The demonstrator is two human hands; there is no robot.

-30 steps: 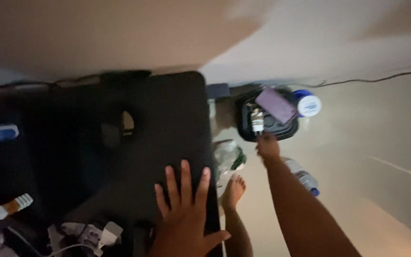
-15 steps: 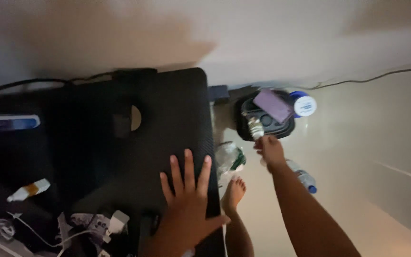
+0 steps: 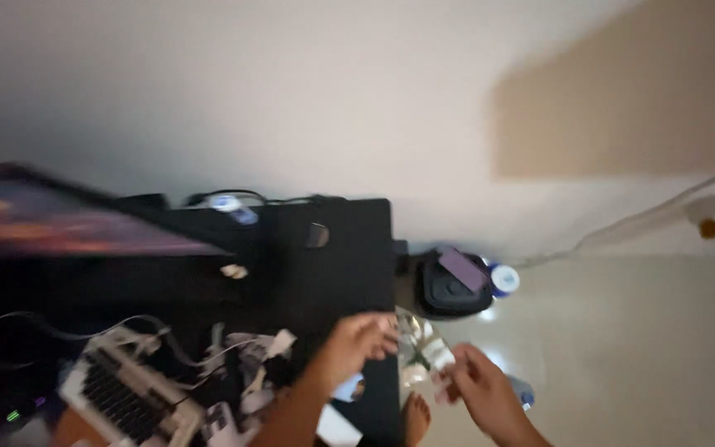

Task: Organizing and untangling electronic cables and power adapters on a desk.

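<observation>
**Crumpled Clear Wrapper Held Between Both Hands Beside the Dark Surface**

A crumpled clear wrapper (image 3: 420, 352) is seen at the right edge of the dark surface (image 3: 333, 265), just above the pale floor (image 3: 622, 348). It is met from both sides. The left hand (image 3: 357, 343) is stretched across the edge of the surface, its fingertips laid against the left side of the wrapper; the fingers are curled loosely, and whether they pinch the plastic cannot be told through the blur. The right hand (image 3: 477, 389) is raised from below right, and its grip is closed narrowly on the lower right part of the wrapper, thumb and fingers drawn together around it.

A bare foot (image 3: 415, 418) is seen on the floor directly below the wrapper. A small black bin (image 3: 450, 291) is placed on the floor just beside the corner of the surface, with a purple flat item (image 3: 462, 269) lying across its top and a blue-and-white lid (image 3: 504, 280) close to its right.

On the surface, a keyboard (image 3: 130, 397) lies at the lower left, with tangled white cables (image 3: 242, 364) beside it. A screen (image 3: 59, 223) showing warm colours stands at the far left. A white cable (image 3: 647, 217) is run along the base of the wall to the right.
</observation>
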